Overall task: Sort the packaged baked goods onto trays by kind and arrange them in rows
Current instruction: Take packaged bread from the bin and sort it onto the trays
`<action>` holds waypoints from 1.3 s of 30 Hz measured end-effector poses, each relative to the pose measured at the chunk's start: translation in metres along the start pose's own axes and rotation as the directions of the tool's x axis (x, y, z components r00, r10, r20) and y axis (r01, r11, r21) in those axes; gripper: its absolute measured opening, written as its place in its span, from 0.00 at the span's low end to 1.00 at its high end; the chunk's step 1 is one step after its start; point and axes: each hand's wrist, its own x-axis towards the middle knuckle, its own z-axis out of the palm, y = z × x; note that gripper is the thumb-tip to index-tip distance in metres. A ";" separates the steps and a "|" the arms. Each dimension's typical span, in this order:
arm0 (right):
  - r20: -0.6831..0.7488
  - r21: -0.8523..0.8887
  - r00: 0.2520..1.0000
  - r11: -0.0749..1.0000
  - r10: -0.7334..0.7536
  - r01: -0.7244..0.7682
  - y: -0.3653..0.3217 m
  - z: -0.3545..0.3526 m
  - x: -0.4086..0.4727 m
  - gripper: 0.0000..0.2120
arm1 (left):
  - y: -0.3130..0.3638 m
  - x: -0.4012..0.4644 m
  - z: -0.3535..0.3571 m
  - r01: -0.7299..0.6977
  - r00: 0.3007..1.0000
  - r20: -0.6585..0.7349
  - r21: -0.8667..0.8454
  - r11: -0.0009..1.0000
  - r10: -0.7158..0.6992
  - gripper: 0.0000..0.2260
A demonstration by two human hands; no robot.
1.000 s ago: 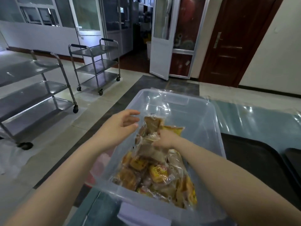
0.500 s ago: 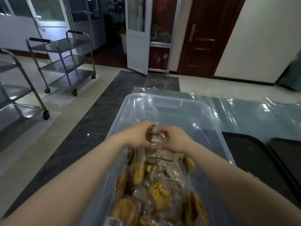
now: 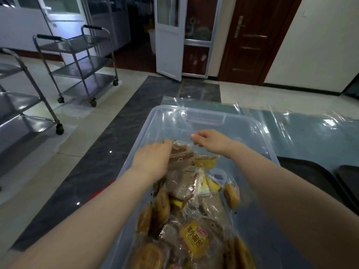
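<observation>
A clear plastic bin [image 3: 258,125] stands in front of me and holds a big clear bag [image 3: 196,193] full of packaged baked goods. Among them are brown packets [image 3: 180,183], a yellow-labelled bun [image 3: 194,239] and a yellow cake slice [image 3: 206,162]. My left hand [image 3: 153,160] is curled over the bag's top end, with its fingers on a brown packet. Just right of it, my right hand [image 3: 211,141] is closed and seems to pinch the bag's clear film. Two black trays [image 3: 310,181] [image 3: 349,183] lie to the right of the bin.
The table [image 3: 310,133] is covered with shiny clear film. Two steel trolleys [image 3: 77,61] [image 3: 23,113] stand on the floor to the left. A white door and a brown door are at the back.
My hands met at the bag's top end half a second ago. Now they have pulled apart, the right hand going right and the left hand staying low on the packets.
</observation>
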 end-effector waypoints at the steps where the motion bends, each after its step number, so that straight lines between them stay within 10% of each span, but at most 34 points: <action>1: -0.041 -0.038 0.999 0.999 0.030 -0.032 0.006 0.001 0.008 0.16 | 0.001 0.000 0.002 -0.005 1.000 0.019 0.066 0.998 0.004 0.10; 12: -0.216 -0.187 0.976 0.980 0.025 -0.067 0.019 0.057 0.059 0.03 | 0.001 -0.003 0.018 -0.094 0.992 0.103 0.178 0.979 0.077 0.15; 23: -0.060 0.190 0.974 0.955 -0.220 0.227 -0.019 -0.005 0.007 0.11 | 0.006 0.007 0.016 -0.129 0.990 -0.045 0.113 0.985 0.135 0.15; 29: -0.049 0.443 0.987 0.882 -0.155 0.160 -0.011 -0.002 -0.003 0.11 | 0.000 0.006 0.003 -0.040 0.994 0.096 -0.119 0.992 0.052 0.17; 34: -0.033 -0.016 0.997 0.998 0.067 -0.067 0.026 0.001 0.011 0.16 | -0.004 0.007 0.006 0.045 0.998 0.041 -0.160 0.986 -0.039 0.25; 39: 0.269 -0.318 0.946 0.944 0.180 -0.089 0.038 0.049 0.015 0.59 | -0.001 0.008 0.005 0.096 0.995 -0.025 -0.155 0.983 -0.101 0.26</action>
